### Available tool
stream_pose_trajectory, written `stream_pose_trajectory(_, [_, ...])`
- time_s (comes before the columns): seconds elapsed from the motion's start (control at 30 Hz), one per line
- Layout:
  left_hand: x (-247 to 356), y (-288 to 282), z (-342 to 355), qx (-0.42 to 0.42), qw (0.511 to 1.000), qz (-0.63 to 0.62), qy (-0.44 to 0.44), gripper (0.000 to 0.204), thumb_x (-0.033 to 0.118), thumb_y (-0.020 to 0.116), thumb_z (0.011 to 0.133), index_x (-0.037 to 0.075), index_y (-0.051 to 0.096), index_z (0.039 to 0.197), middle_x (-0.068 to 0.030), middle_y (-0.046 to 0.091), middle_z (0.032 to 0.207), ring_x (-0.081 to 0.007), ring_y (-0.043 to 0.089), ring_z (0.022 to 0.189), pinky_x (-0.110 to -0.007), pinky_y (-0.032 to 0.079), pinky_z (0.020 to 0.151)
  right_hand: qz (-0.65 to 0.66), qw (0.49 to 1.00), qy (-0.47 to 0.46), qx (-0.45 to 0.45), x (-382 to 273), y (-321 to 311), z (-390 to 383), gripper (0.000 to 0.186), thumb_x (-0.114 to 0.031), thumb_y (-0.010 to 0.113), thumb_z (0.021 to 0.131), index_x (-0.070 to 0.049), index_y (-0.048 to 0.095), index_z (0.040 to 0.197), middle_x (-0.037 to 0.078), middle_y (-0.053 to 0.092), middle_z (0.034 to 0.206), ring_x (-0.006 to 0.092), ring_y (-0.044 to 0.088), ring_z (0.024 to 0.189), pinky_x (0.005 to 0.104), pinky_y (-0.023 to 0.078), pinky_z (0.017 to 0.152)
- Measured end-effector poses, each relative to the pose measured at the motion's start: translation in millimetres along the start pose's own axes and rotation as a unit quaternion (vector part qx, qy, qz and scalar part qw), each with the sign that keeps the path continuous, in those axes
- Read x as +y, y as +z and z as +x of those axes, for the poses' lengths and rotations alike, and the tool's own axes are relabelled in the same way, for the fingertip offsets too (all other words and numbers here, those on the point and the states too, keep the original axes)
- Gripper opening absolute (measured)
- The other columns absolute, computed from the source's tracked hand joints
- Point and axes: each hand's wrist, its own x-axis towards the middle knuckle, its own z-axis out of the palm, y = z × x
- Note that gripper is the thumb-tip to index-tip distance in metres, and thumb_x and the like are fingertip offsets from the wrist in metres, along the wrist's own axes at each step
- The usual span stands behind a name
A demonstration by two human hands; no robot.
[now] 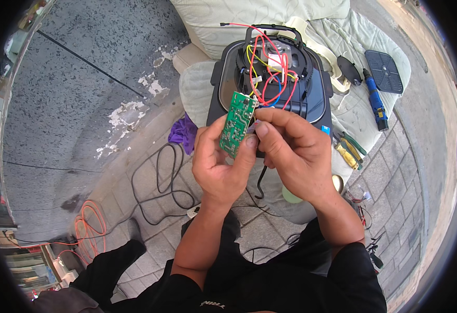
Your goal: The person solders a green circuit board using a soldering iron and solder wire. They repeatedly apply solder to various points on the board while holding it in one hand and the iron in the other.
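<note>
My left hand (218, 161) grips a green circuit board (235, 125) by its long edges, the solder side facing up. At the board's right edge, my right hand (293, 148) pinches a small pale piece, perhaps a wire connector; the fingers partly hide it. Just beyond both hands lies a black appliance (228, 86), its round inner part exposed. Red, yellow and blue wires (265, 94) loop over that part, and some run down toward the board.
A blue power screwdriver (375, 101), a black perforated plate (384, 71) and pliers (349, 154) lie right of the appliance on a pale quilted cover (366, 39). A purple cloth (183, 134) and a black cable (158, 182) lie to the left. Someone's leg (106, 266) shows at lower left.
</note>
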Motion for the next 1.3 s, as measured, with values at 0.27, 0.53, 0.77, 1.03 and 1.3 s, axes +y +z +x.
stream_pose_trajectory(0.27, [12,1,-7,-0.044,0.988,0.141,0.042,0.052,-0.008,0.076,0.085,-0.007,0.054,0.132,-0.0072,0.052,0.120,-0.0130,0.066,0.101,-0.019,0.055,0.066,-0.078,0.992,0.000,0.101,-29,-19,-7,0.020,-0.014,0.068,0.099,0.003,0.072,0.108,-0.002,0.065,0.073,0.0016,0.054,0.060,0.0198,0.043,0.053])
stream_pose_trajectory(0.53, [9,-2,-18,-0.042,0.979,0.179,0.082,0.062,-0.009,0.081,0.078,-0.002,0.055,0.134,-0.0150,0.052,0.124,-0.0044,0.056,0.070,-0.018,0.049,0.054,-0.087,0.986,-0.032,0.136,-43,-29,-32,0.021,-0.016,0.069,0.099,0.002,0.073,0.108,0.000,0.065,0.072,0.0037,0.055,0.058,0.0214,0.044,0.051])
stream_pose_trajectory(0.77, [30,-9,-30,-0.055,0.965,0.225,0.124,0.062,-0.002,0.083,0.080,0.000,0.055,0.135,-0.0142,0.052,0.126,-0.0045,0.053,0.064,-0.018,0.044,0.051,-0.108,0.978,-0.069,0.165,-42,-46,-48,0.028,-0.025,0.070,0.100,0.000,0.074,0.111,0.002,0.064,0.072,0.0064,0.056,0.055,0.0219,0.043,0.049])
stream_pose_trajectory(1.03, [55,-78,-45,0.044,0.966,0.209,0.149,0.031,0.004,0.079,0.087,-0.001,0.065,0.115,-0.0107,0.057,0.118,-0.0061,0.058,0.069,-0.021,0.046,0.054,-0.077,0.973,-0.124,0.181,-39,-70,-62,0.034,-0.030,0.066,0.102,0.002,0.076,0.097,-0.002,0.058,0.063,0.0045,0.050,0.053,0.0210,0.038,0.049])
stream_pose_trajectory(1.3, [111,-171,-144,0.130,0.977,0.164,-0.038,0.019,0.005,0.070,0.097,0.000,0.064,0.114,-0.0021,0.066,0.089,-0.0030,0.055,0.070,-0.020,0.044,0.059,0.034,0.939,-0.337,-0.059,-92,-58,-159,0.042,-0.027,0.052,0.105,0.009,0.065,0.123,0.005,0.054,0.072,0.0132,0.050,0.059,0.0249,0.041,0.052])
